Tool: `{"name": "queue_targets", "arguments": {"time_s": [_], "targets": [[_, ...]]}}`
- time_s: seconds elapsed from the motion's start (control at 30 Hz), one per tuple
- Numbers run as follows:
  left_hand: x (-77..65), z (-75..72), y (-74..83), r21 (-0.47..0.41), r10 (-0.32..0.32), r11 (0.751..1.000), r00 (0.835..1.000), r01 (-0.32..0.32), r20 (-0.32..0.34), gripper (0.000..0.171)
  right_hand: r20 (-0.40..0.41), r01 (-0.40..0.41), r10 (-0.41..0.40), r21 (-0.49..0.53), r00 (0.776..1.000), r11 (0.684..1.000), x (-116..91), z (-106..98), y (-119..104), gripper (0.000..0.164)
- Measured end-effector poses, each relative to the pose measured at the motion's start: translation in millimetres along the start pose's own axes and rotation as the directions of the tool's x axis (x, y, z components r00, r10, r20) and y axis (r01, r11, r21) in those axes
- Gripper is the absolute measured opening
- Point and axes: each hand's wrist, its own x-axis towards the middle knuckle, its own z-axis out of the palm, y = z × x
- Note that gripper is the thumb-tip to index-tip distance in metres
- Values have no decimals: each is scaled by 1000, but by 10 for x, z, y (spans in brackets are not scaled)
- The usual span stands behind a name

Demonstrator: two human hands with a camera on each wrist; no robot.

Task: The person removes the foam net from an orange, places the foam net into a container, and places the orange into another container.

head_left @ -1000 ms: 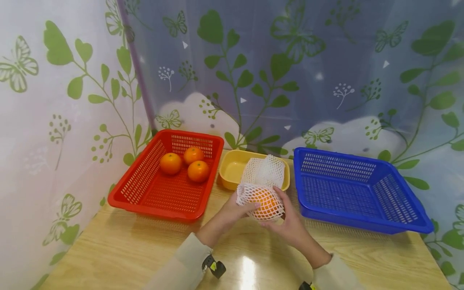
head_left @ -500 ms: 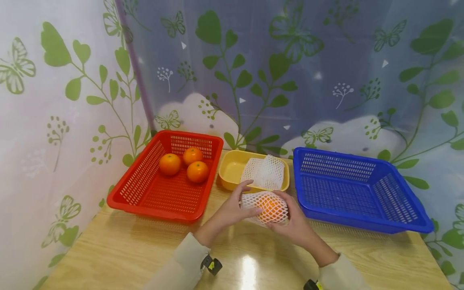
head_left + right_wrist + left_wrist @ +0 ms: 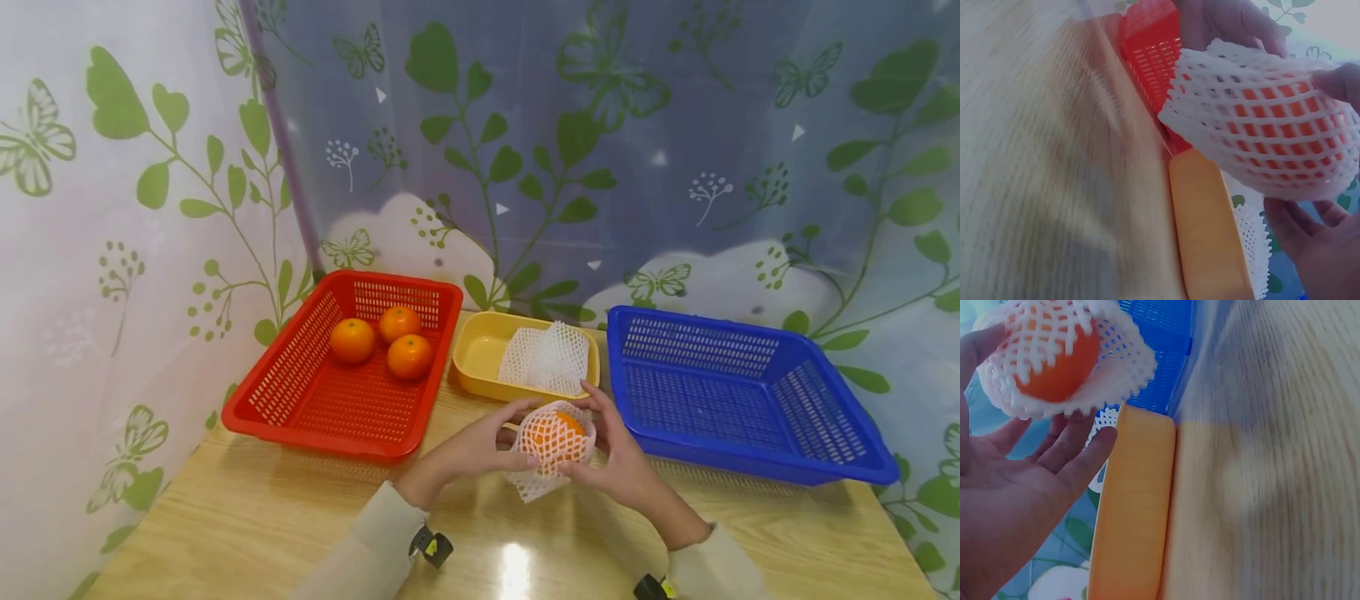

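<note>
Between both hands, just in front of the yellow tub, is an orange (image 3: 572,423) inside a white foam net sleeve (image 3: 534,483). Its bare peel shows at the sleeve's opening in the left wrist view. My left hand (image 3: 476,450) holds the left side, thumb on the near face and fingers behind. On the other side my right hand (image 3: 621,467) grips the wrapped fruit between thumb and fingers. From the right wrist, the mesh (image 3: 1272,125) covers the fruit and a slack end sticks out toward the left hand.
A red basket (image 3: 315,433) with three bare oranges (image 3: 409,357) stands at left. The yellow tub (image 3: 476,346) in the middle has white foam nets (image 3: 547,358) at its right end. At right is a blue basket (image 3: 712,412). All stand on a wooden table (image 3: 300,517).
The wrapped orange has turned, its sleeve's slack end swinging toward the person, and come slightly nearer. My left fingers, spread off it half a second ago, are back against it.
</note>
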Motion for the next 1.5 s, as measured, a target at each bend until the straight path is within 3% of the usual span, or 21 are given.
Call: {"name": "queue_targets", "arguments": {"time_s": [0.2,0.4,0.63,0.83,1.03,1.37,1.5], "targets": [[-31,-5,-2,-79,-7,997,1000,7,-4,72,11,-71,70,90,997,993,15,-27,20,94],[-38,-15,-41,-115,16,993,1000,-16,3,66,91,-166,159,85,983,982,9,-46,3,75],[-34,60,-97,0,-45,999,998,45,-47,59,144,-124,126,-19,982,992,-80,28,74,74],[-66,135,-145,129,-43,991,999,46,-20,73,176,-77,88,-66,981,995,-136,87,171,73],[-91,216,-236,268,-32,962,998,44,-49,70,194,-140,151,-69,969,988,-209,149,291,76],[-62,255,-290,297,-14,954,998,32,-64,63,215,-181,178,-7,960,983,-290,158,382,78],[-62,249,-288,285,-20,958,997,42,-79,60,177,-171,161,45,971,984,-290,160,364,65]]}}
